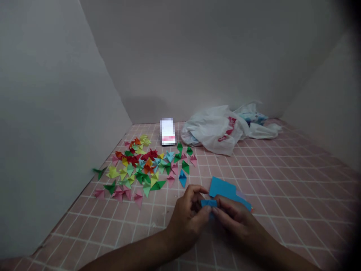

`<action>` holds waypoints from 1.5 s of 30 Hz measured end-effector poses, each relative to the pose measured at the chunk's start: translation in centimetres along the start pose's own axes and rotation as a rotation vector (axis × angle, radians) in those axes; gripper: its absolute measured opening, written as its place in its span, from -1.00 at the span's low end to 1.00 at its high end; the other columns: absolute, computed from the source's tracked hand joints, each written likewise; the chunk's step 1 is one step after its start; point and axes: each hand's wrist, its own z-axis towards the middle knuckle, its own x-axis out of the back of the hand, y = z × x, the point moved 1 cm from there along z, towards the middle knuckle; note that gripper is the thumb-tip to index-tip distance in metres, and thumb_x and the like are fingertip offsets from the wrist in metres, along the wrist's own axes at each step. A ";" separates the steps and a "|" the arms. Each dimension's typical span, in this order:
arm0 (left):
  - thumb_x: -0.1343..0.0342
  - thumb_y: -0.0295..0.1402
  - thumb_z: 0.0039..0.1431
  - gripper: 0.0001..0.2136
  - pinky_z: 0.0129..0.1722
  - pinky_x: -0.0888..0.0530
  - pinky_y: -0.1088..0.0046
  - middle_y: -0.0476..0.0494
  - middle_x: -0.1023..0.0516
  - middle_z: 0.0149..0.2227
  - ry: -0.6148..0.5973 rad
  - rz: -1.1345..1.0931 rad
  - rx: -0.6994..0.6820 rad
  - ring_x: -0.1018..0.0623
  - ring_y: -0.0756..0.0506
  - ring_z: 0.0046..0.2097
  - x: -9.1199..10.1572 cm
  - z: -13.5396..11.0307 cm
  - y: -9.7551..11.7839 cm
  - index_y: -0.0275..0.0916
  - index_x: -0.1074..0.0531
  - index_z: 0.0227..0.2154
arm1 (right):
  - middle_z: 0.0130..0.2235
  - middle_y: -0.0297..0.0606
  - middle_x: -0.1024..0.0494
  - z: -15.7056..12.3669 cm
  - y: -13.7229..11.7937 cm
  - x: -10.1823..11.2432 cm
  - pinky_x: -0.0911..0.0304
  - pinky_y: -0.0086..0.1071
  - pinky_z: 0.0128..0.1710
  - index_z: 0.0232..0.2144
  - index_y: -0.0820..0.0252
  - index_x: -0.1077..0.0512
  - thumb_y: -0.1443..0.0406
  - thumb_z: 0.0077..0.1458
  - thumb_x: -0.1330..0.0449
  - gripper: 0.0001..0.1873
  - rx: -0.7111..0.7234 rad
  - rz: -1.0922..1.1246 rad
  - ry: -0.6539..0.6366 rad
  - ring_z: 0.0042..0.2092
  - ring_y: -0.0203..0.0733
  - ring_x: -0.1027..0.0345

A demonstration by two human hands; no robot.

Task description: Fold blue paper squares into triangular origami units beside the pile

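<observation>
Between my two hands is a small folded piece of blue paper (pixel 209 203). My left hand (pixel 189 212) pinches its left side, thumb in front. My right hand (pixel 235 216) grips the right side between thumb and fingers. My fingers cover much of the paper, so its full folded shape is hidden. Just beyond my right hand lie flat blue paper sheets (pixel 223 187), with a little lilac and orange paper peeking out from under them. A blue folded paper piece (pixel 182 178) rests on the surface beyond my left hand.
Many small folded paper pieces (pixel 142 177) in several colours spread over the left of the pink grid-patterned surface (pixel 282 180). Behind them a lit phone (pixel 168 131) leans upright. A crumpled white plastic bag (pixel 211 128) lies at the back. Pale walls (pixel 56 113) border the surface.
</observation>
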 end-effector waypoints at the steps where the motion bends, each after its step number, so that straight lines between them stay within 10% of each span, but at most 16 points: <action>1: -0.12 -0.42 0.16 -0.74 -0.40 -0.26 0.48 0.03 -0.36 -0.41 0.002 0.002 -0.004 -0.35 0.02 -0.41 0.0 0.0 0.0 -0.22 -0.34 -0.07 | -0.54 -0.37 -0.24 -0.1 0.4 -0.1 -0.08 -0.41 -0.51 -0.53 0.15 -0.27 0.04 0.22 -0.13 -0.60 0.000 0.004 -0.008 -0.50 -0.31 -0.09; 25: -0.05 -0.52 0.28 -0.90 -0.37 -0.31 0.55 0.02 -0.42 -0.40 0.038 0.156 -0.364 -0.38 0.05 -0.39 -0.2 -0.9 1.5 -0.18 -0.37 -0.29 | -0.59 -0.43 -0.25 -1.6 1.7 -1.0 -0.01 -0.49 -0.57 -0.47 0.18 -0.31 -0.11 0.19 -0.18 -0.50 -0.063 0.290 -0.115 -0.56 -0.38 -0.07; 30: -0.05 -0.56 0.26 -0.87 -0.38 -0.29 0.57 0.05 -0.38 -0.43 0.028 0.194 -0.513 -0.35 0.06 -0.41 -0.2 -1.1 1.8 -0.17 -0.32 -0.30 | -0.56 -0.35 -0.35 -2.1 1.3 -0.7 -0.16 -0.47 -0.53 -0.52 0.16 -0.32 -0.08 0.23 -0.13 -0.51 0.057 0.095 -0.013 -0.52 -0.30 -0.23; 35: -0.18 -0.36 0.21 -0.78 -0.50 -0.25 0.56 0.08 -0.36 -0.49 -0.014 0.129 -0.234 -0.33 0.05 -0.50 0.3 -0.2 0.5 -0.23 -0.36 -0.10 | -0.56 -0.33 -0.39 -1.4 0.4 -0.2 -0.20 -0.46 -0.51 -0.54 0.17 -0.37 0.01 0.30 -0.07 -0.52 0.244 -0.200 0.098 -0.50 -0.28 -0.26; 45: 0.00 -0.11 0.37 -0.58 -0.53 -0.13 0.50 0.06 -0.23 -0.60 -0.069 0.358 -0.442 -0.25 0.06 -0.54 0.4 0.1 1.0 -0.23 -0.20 -0.57 | -0.60 -0.37 -0.40 -1.4 -1.5 -0.3 -0.15 -0.49 -0.57 -0.55 0.16 -0.30 0.15 0.38 0.01 -0.56 0.459 -0.381 0.094 -0.57 -0.33 -0.28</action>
